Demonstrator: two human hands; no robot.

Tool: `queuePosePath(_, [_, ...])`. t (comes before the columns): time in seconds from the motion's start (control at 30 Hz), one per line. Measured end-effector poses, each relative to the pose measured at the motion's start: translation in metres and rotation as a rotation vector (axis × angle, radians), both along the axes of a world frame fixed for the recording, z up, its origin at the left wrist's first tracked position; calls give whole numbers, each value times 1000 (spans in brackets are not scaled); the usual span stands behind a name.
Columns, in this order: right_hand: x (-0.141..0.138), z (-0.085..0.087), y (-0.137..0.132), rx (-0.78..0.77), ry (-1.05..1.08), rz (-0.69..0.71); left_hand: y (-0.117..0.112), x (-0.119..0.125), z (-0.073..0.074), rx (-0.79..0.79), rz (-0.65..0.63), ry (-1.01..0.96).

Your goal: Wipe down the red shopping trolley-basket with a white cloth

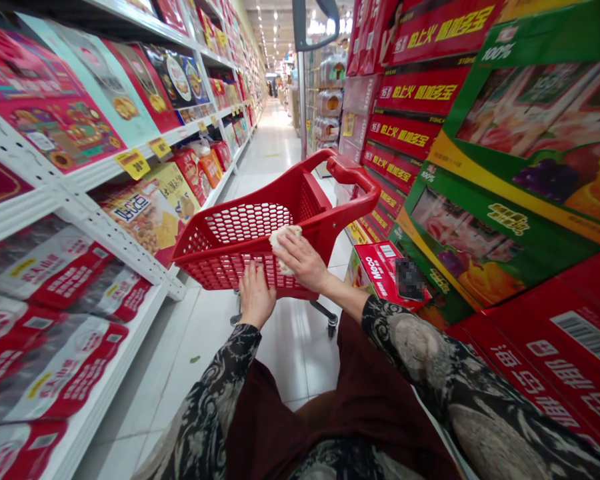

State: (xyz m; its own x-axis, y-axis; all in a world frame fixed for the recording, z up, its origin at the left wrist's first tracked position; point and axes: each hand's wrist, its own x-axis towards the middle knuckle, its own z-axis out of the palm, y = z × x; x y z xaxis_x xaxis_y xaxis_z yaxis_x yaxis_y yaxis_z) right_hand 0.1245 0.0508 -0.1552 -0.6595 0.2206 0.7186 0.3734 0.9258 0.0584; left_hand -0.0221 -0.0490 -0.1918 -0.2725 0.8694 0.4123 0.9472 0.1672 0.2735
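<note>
A red plastic shopping cart [215, 273] with perforated basket walls stands side-on in front of me, its handle at the upper right. My right hand [303, 261] presses a crumpled, off-white cloth [283, 235] against the near wall of the basket, close to its top rim. To the left, my left hand [257, 293] lies with its fingers stretched out on the same wall, with nothing visible in it. Part of the cloth is hidden under my right fingers.
White shelves [75, 177] with boxed goods run along the left. At the right rise stacked red cartons [405, 137] and green drink boxes [465, 220]. A dark, blurred-out item [410, 279] lies on a low red box [375, 263]. Beyond the cart, the tiled aisle [275, 130] stretches away.
</note>
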Motion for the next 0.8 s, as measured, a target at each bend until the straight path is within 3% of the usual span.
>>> queuePosePath(0.07, [0,10,6,-4,30,-60,2,3,0,3,-10,-5])
queuePosePath(0.13, [1,8,9,-3,-25,-56,3,5,0,3,-20,-8])
queuePosePath(0.3, [9,-31,2,-33,-249,7,0,4,-2,-5,-32,5])
queuePosePath(0.37, [12,-37,-2,-35,-282,34,0,3,-2,-10,-32,11])
queuePosePath(0.43, [13,-29,-5,-20,-225,49,2,2,-2,-17,-32,16])
queuePosePath(0.63, [8,24,5,5,-5,-69,18,4,7,-28,-20,36])
queuePosePath(0.7, [4,24,9,7,-35,-56,22,5,10,-34,-25,44])
queuePosePath(0.8, [0,3,11,1,-129,20,22,5,13,-30,-26,43])
